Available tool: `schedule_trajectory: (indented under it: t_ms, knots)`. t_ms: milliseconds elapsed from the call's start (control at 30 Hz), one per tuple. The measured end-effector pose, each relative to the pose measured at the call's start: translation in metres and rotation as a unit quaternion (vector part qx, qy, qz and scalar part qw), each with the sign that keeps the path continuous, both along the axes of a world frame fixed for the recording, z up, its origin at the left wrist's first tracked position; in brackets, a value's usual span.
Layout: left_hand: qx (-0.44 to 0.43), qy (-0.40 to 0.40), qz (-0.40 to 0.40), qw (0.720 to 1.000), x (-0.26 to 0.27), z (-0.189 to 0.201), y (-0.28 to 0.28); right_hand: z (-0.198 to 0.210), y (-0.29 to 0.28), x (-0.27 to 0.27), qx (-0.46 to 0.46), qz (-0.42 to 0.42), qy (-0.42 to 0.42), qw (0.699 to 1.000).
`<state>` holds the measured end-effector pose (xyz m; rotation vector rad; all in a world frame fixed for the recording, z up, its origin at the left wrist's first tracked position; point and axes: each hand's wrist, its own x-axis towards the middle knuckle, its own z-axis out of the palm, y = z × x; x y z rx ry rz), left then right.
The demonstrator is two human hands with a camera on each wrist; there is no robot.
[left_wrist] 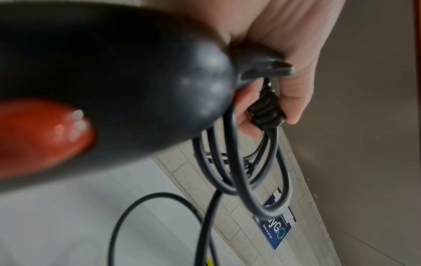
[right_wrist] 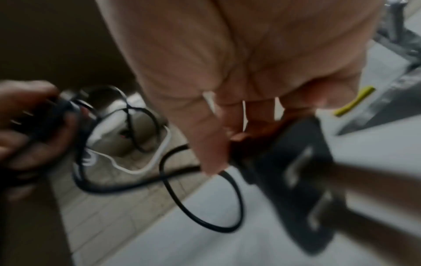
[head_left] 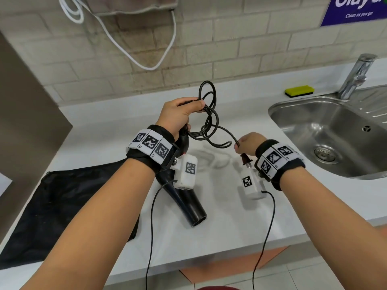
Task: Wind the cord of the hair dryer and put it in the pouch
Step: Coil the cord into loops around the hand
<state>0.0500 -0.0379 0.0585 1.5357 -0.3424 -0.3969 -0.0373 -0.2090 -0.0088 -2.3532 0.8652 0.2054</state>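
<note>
My left hand [head_left: 182, 114] grips the handle of the black hair dryer [head_left: 186, 204] above the white counter, nozzle pointing down toward me. The same hand also holds several loops of the black cord [head_left: 209, 114] against the handle; in the left wrist view these loops [left_wrist: 262, 171] hang below the fingers [left_wrist: 293, 100] beside the dryer body [left_wrist: 114, 72]. My right hand [head_left: 246, 144] pinches the cord just behind the plug [head_left: 244, 159], whose prongs point toward me. The plug [right_wrist: 293, 181] fills the right wrist view, blurred. A black pouch [head_left: 69, 206] lies flat on the counter at the left.
A steel sink [head_left: 326, 132] with a tap [head_left: 356, 74] is set into the counter on the right, with a yellow-green sponge [head_left: 299, 91] behind it. A white cable [head_left: 134, 55] hangs on the tiled wall. The counter's front edge [head_left: 209, 254] runs below my forearms.
</note>
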Motion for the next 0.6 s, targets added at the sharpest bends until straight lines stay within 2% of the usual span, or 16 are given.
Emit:
schedule_trajectory:
  t_ms: [133, 200, 267, 300, 400, 433, 467, 500, 600]
  knots:
    - [-0.007, 0.002, 0.002, 1.000, 0.000, 0.000, -0.001, 0.035, 0.009, -0.007, 0.066, -0.030, -0.089, 0.993]
    - [-0.011, 0.004, 0.005, 1.000, 0.000, -0.001, -0.001, 0.049, 0.015, -0.012, 0.166, -0.073, -0.152, 0.972]
    - [-0.013, 0.005, 0.005, 1.000, 0.001, -0.001, -0.001, 0.059, 0.017, -0.014, 0.276, -0.106, -0.244, 0.924]
    - [-0.014, 0.005, 0.005, 1.000, 0.001, -0.002, -0.002, 0.061, 0.017, -0.014, 0.331, -0.109, -0.296, 0.890]
    - [-0.019, 0.006, 0.005, 1.000, 0.000, -0.002, -0.003, 0.069, 0.028, -0.016, 0.474, -0.070, -0.420, 0.771]
    - [-0.020, 0.006, 0.007, 1.000, 0.000, -0.002, -0.003, 0.068, 0.032, -0.015, 0.495, -0.049, -0.443, 0.746]
    - [-0.020, 0.005, 0.011, 1.000, 0.000, -0.002, -0.003, 0.067, 0.037, -0.014, 0.493, -0.029, -0.456, 0.741]
    - [-0.019, 0.002, 0.015, 1.000, -0.001, -0.002, -0.004, 0.063, 0.042, -0.011, 0.467, -0.013, -0.463, 0.753]
    - [-0.012, -0.009, 0.018, 1.000, -0.002, -0.002, -0.004, 0.047, 0.054, -0.003, 0.311, 0.003, -0.478, 0.822]
